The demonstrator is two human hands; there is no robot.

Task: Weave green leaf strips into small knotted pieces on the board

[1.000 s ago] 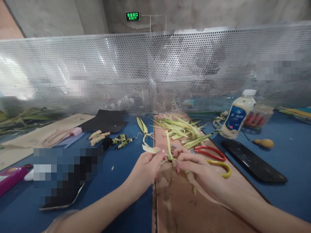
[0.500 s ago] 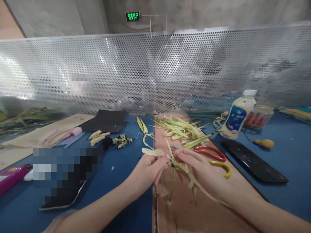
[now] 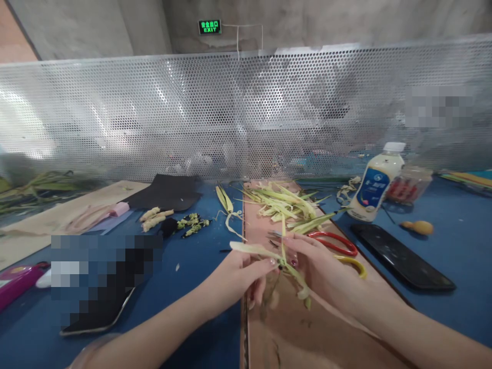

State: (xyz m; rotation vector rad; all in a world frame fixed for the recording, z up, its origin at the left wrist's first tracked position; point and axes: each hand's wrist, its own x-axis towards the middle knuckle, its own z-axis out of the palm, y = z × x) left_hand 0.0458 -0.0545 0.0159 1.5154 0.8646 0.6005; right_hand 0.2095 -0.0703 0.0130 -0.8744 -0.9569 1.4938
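Both hands are over the near half of the brown board (image 3: 307,338), fingertips almost meeting. The left hand (image 3: 240,274) and the right hand (image 3: 319,269) are each pinched shut on the same bundle of leaf strips (image 3: 255,250). One pale end juts out past the board's left edge, a green tip stands up, and a tail droops onto the board.

Exactly how the strips cross is hard to read, because the fingers cover the middle of the bundle and the left fingertips blur. Both forearms run out of the bottom of the frame. The scissors (image 3: 338,246), at the board's right edge, are half hidden: the right hand covers the blades and part of the yellow handle. Left of the board, a pixelated patch (image 3: 103,271) masks whatever lies there, with only a dark corner poking out beneath it. A pink object (image 3: 19,282), far left of the board, is cut off by the frame.

At the board's far end sits a pile of cut green leaves (image 3: 284,205). To its right are a white bottle (image 3: 378,182) and a flat black device (image 3: 402,253). The board lies on a blue table (image 3: 192,307). Beyond it, a perforated metal screen (image 3: 192,118) spans the width, with what lies behind only a haze. Above are bare concrete and a green exit sign (image 3: 209,26).
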